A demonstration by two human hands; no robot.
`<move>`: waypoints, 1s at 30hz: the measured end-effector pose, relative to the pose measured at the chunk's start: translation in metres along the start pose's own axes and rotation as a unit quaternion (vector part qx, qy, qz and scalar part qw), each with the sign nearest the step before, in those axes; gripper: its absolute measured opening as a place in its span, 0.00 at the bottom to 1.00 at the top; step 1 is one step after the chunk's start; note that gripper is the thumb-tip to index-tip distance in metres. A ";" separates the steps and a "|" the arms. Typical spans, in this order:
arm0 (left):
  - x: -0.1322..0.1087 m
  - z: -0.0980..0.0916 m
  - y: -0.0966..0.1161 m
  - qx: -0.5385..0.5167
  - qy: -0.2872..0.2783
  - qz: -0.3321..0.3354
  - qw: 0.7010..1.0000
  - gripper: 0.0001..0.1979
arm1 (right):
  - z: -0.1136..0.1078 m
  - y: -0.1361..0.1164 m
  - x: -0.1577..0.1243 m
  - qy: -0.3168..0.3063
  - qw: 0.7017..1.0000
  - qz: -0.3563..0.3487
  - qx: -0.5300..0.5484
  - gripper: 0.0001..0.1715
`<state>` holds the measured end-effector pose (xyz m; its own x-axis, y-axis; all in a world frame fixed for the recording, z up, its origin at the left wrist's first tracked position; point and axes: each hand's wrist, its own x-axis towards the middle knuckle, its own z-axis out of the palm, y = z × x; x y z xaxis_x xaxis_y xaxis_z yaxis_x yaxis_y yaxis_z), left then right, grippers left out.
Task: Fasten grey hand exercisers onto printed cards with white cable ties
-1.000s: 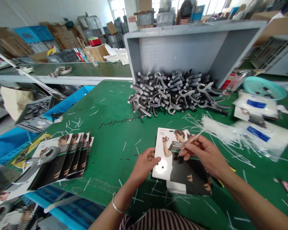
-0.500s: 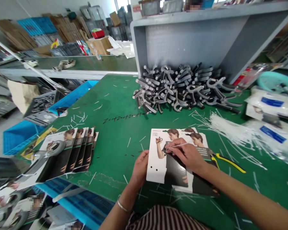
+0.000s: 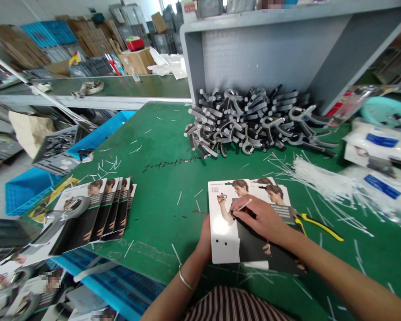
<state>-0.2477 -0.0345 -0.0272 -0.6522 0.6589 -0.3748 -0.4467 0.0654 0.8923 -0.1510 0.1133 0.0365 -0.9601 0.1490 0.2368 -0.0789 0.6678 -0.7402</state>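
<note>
The right hand [image 3: 260,218] pinches a thin white cable tie [image 3: 243,205], which slants across a printed card [image 3: 223,240]. The left hand [image 3: 204,238] grips the card's left edge from below. The card's long axis points away from the person. Open green table [image 3: 163,214] lies left of the grip; yellow-handled pliers [image 3: 317,226] lie just right.

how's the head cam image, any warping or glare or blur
In the head view, the wide lens bends the grey metal shelf and stretches the packaging cards at the lower left; the window light at the top is blown out; the right hand, the white cable tie and the white card look fairly sharp.
</note>
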 end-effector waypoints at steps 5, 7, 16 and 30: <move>-0.036 -0.025 0.015 0.128 -0.082 0.042 0.988 0.13 | -0.011 -0.002 -0.007 0.021 0.997 0.035 0.072 0.06; -0.049 -0.032 0.019 0.196 -0.135 0.069 0.969 0.19 | -0.012 -0.002 -0.009 0.014 0.997 0.037 0.069 0.06; -0.049 -0.009 0.028 0.211 0.004 0.244 0.947 0.12 | -0.018 -0.002 -0.012 0.038 0.984 0.094 0.148 0.09; -0.033 0.003 0.030 0.174 -0.019 0.131 0.976 0.06 | -0.006 -0.004 -0.023 0.065 0.997 -0.034 -0.001 0.11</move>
<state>-0.2377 -0.0522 0.0127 -0.6899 0.7140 -0.1196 -0.0286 0.1381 0.9900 -0.1269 0.1117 0.0373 -0.9098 0.1959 0.3659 -0.1421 0.6814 -0.7180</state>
